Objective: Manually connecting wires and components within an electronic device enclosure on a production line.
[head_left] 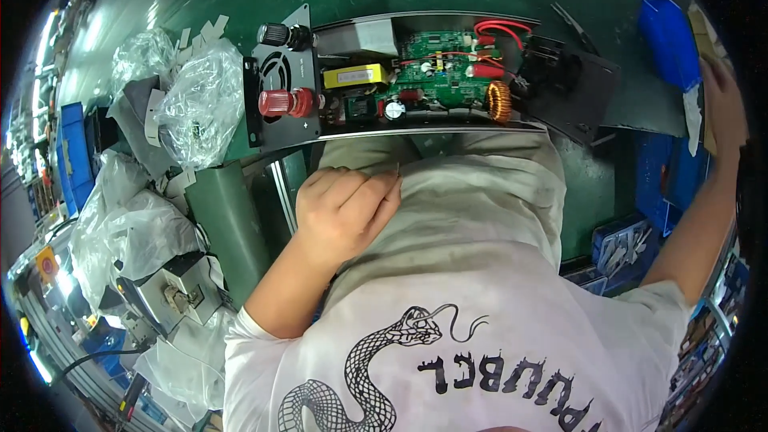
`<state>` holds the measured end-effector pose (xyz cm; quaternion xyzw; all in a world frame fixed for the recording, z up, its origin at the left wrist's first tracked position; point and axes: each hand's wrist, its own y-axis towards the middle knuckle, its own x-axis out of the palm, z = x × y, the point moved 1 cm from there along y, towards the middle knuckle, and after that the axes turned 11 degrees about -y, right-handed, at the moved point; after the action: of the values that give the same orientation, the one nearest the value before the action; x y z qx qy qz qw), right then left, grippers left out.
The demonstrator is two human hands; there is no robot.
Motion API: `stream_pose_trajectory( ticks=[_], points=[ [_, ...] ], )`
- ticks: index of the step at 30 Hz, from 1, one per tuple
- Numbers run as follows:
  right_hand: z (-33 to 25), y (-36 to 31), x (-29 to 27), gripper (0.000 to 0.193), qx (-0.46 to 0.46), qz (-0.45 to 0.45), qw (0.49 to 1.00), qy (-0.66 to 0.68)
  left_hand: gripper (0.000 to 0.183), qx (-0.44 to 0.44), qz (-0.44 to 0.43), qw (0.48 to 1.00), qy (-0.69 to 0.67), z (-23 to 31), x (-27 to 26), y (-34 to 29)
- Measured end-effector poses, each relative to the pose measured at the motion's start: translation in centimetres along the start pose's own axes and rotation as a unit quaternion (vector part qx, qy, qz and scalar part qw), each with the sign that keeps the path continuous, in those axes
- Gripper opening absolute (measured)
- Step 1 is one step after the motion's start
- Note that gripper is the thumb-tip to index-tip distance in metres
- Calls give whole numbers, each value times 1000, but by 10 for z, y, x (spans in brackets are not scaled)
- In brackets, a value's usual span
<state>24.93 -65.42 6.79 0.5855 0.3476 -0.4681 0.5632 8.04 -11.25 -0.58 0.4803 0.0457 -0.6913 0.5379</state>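
In front of me on the green bench lies an opened power inverter, its green circuit board (pixel 436 72) exposed in a black metal housing. A black end panel (pixel 276 124) on its left carries a fan grille, a red terminal (pixel 286 102) and a black terminal (pixel 286 35). Tilted outward at the other end is a second black panel (pixel 580 92). My left hand (pixel 344 204) is closed just below the housing, thumb and fingers pressed together; a tiny tip shows there, too small to name. Far to the right, my right hand (pixel 724 104) reaches beside a blue bin (pixel 670 40), its fingers partly hidden.
Clear plastic bags (pixel 204 104) and small pale pieces crowd the left side. A blue tray (pixel 76 156) stands beyond them. Low on the right, a blue box (pixel 624 244) holds several small metal parts. A thin dark tool (pixel 572 22) lies behind the right panel.
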Motion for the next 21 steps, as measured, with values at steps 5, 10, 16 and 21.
stream_pose_trajectory(
  ticks=[5,10,16,21],
  points=[
    [10,31,48,38,-12,-235,966,-106,20,-4,2,1000,13,10,3,5],
    [-13,41,43,38,-69,-242,959,-133,19,-25,10,999,17,11,0,-6],
    [15,49,61,37,-50,-218,970,-90,17,-30,11,999,20,8,7,-3],
    [41,57,65,38,-27,-109,992,-57,15,19,-5,998,65,-2,19,11]
  ],
)
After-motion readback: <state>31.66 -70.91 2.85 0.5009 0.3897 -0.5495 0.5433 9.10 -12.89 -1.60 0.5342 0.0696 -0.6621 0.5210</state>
